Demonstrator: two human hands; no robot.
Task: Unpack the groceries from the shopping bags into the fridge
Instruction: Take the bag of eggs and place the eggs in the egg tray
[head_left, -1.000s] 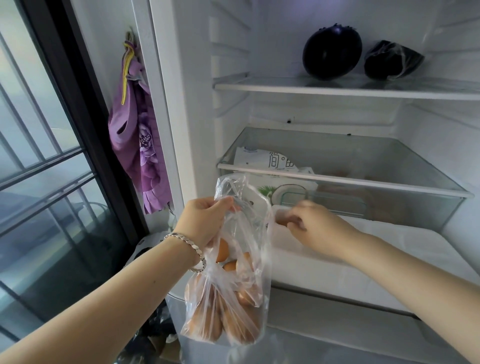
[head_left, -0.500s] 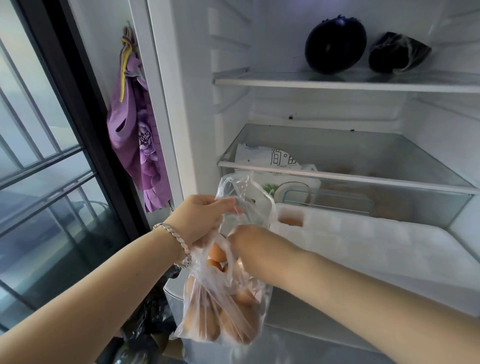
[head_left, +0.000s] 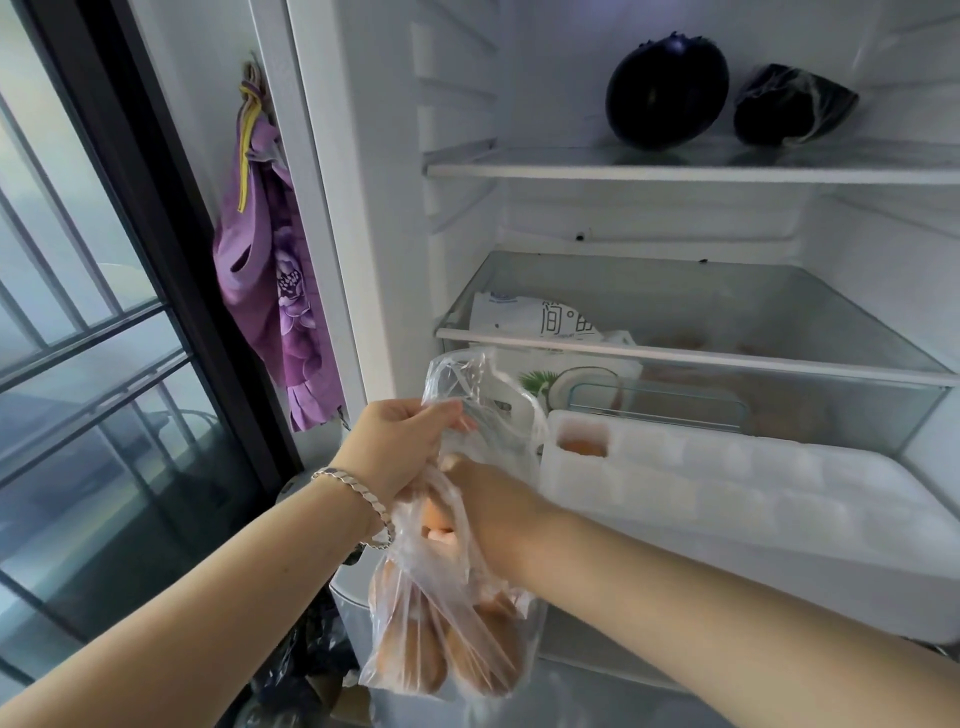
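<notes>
Clear plastic egg bag (head_left: 457, 613) pinched shut at the top by the left hand (head_left: 400, 447); right hand (head_left: 498, 514) reaches inside, grip hidden, white egg tray (head_left: 727, 499) just right.

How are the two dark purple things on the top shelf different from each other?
The left eggplant is bare, smooth and shiny; the right eggplant is wrapped in clear, crinkly plastic. The left one looks bigger and round like a ball; the right one looks smaller and lies tilted on its side. The left one shows its little stem end on top; the right one does not. Both are dark purple and sit side by side on the same glass shelf.
</notes>
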